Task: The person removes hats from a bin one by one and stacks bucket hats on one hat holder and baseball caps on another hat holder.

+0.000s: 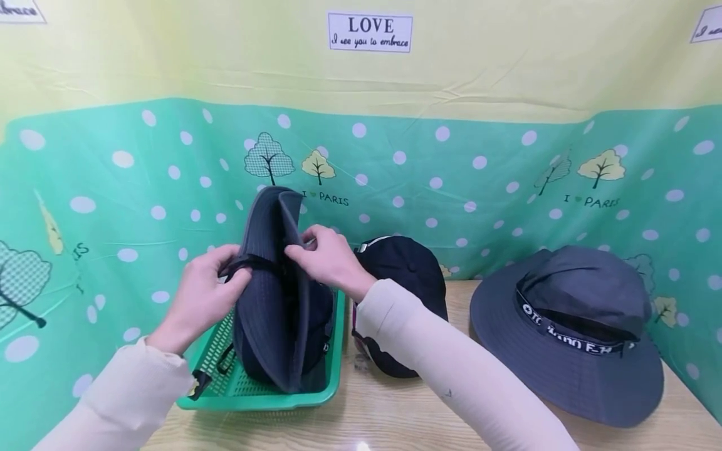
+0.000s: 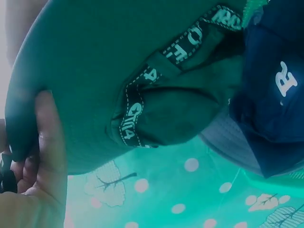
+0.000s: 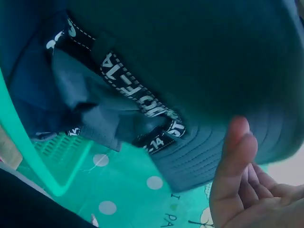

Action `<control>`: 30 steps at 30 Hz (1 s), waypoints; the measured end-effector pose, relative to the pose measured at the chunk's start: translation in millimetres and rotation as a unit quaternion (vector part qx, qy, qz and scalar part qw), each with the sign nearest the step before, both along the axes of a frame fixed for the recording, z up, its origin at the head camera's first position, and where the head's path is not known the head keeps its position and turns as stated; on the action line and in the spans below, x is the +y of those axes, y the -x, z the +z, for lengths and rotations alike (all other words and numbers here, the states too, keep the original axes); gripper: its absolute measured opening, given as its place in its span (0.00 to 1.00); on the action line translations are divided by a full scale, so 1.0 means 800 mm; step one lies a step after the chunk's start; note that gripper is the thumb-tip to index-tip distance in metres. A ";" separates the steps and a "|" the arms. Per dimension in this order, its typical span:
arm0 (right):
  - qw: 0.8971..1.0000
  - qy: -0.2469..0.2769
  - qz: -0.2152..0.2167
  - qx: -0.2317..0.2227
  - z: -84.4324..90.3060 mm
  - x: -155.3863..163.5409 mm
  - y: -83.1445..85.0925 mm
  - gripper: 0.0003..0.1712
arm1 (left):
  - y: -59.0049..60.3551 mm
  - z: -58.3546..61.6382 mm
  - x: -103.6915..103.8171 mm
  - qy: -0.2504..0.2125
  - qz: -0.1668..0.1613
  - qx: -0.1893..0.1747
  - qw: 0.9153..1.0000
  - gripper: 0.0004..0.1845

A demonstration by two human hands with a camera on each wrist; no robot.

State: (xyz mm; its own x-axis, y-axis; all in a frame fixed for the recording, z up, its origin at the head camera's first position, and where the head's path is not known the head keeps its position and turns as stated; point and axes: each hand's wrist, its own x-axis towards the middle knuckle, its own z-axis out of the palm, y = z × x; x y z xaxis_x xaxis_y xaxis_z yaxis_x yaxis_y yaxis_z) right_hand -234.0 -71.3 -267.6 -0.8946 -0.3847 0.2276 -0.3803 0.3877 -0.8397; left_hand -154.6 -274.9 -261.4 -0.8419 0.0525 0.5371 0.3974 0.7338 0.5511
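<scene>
Cream sleeves fill the bottom of my head view, and from them my left hand (image 1: 205, 291) and right hand (image 1: 329, 257) both hold a folded grey bucket hat (image 1: 276, 294) upright. My left fingers (image 2: 47, 142) are curled round the brim's edge on the left side, while my right fingers (image 3: 235, 156) pinch the folded brim near the top. The hat's lower part sits inside a green basket (image 1: 333, 351) on the wooden bench (image 1: 406, 413), with its upper half rising above the rim. From the wrist views I see the hat's black lettered band (image 2: 135, 111) across the crown, and a dark blue cap (image 2: 280, 90) just beside it. Right of the basket lies a dark cap (image 1: 406, 269), partly hidden by my right forearm. Further right, well apart, a second grey bucket hat (image 1: 570, 332) rests flat on the bench.
</scene>
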 end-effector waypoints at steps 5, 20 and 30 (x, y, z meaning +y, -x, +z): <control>0.997 -0.026 -0.017 0.067 -0.015 0.027 0.001 0.18 | -0.001 -0.004 -0.012 -0.011 0.000 -0.002 1.000 0.10; 1.000 -0.007 -0.015 -0.015 -0.100 0.074 -0.042 0.06 | 0.004 -0.037 -0.078 0.034 0.072 -0.015 0.997 0.12; 0.998 0.032 -0.047 -0.021 -0.155 0.068 -0.059 0.07 | 0.019 -0.061 -0.126 0.063 0.118 -0.100 0.986 0.17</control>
State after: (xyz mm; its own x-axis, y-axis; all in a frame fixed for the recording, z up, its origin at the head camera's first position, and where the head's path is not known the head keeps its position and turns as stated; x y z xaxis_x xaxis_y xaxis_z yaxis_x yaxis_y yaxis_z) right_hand -186.7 -16.9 -391.4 -0.9355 -0.2846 0.2096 -0.3080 0.3657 -0.8783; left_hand -170.2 -376.1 -310.2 -0.9266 -0.1022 0.3618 0.0999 0.8608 0.4990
